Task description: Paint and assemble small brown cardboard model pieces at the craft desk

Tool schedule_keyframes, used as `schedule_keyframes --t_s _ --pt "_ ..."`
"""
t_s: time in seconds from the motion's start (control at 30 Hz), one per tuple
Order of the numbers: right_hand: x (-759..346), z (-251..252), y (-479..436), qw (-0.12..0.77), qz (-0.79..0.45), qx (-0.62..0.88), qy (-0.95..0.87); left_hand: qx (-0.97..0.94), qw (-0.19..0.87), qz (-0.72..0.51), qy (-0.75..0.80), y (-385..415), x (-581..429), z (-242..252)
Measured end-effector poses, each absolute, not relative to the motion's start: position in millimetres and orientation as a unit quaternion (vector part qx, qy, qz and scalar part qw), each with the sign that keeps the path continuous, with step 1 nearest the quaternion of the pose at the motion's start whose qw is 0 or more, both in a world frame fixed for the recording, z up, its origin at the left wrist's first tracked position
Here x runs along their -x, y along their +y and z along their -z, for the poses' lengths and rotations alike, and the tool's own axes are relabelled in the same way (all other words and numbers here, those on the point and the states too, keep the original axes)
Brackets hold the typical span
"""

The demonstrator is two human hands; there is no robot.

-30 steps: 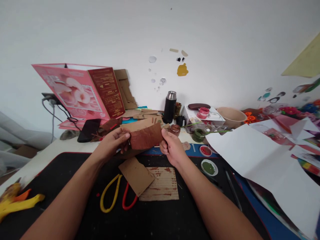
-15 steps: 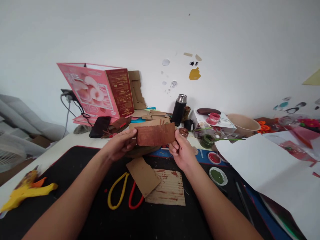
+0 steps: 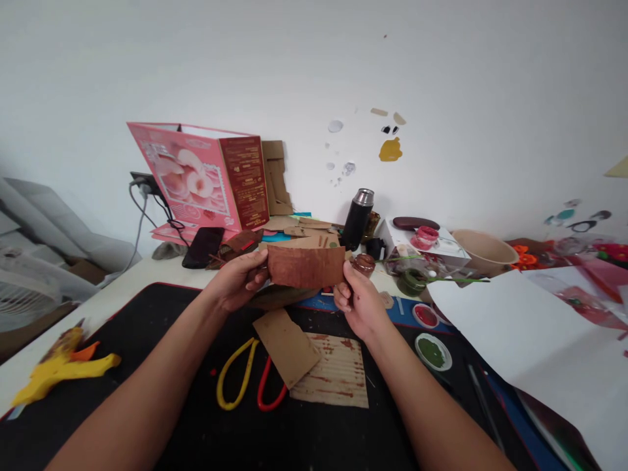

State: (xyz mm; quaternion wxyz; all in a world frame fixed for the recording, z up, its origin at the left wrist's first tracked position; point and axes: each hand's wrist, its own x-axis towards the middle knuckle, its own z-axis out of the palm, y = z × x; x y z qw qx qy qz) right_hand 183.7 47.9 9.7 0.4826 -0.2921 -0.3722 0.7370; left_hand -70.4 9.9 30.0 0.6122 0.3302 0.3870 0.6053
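Observation:
A brown-painted rectangular piece of cardboard is held up above the mat, slightly curved along its top edge. My left hand pinches its left end between thumb and fingers. At the other end, my right hand grips the edge with the thumb in front. Below lie a plain cardboard piece and a paint-streaked corrugated piece, which it partly overlaps. The scissors show a yellow handle loop and a red one; their blades are hidden under the cardboard.
A yellow glue gun lies on the black mat at left. Lids of green paint and red paint sit at right by white paper. Behind stand a black flask and a pink box.
The whole view has shifted slightly, so the scene sits further right. The brown cardboard has turned a little, its right end now lower; both hands keep their grip.

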Motion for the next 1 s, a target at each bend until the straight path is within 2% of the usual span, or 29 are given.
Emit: schedule_keyframes --t_s 0.2,0.4,0.83,1.0 --pt "-183 -9 47 0.476 -0.767 0.255 -0.346 -0.315 0.654 -0.575 0.378 11 74 -27" --pt "-181 -11 42 0.461 -0.770 0.253 -0.361 -0.336 0.648 -0.572 0.375 10 75 -27" --pt "-185 -8 46 0.451 -0.684 0.340 -0.462 -0.424 0.491 -0.606 0.461 6 84 -37" --pt "-185 -12 46 0.458 -0.681 0.343 -0.456 -0.443 0.472 -0.589 0.483 5 85 -39"
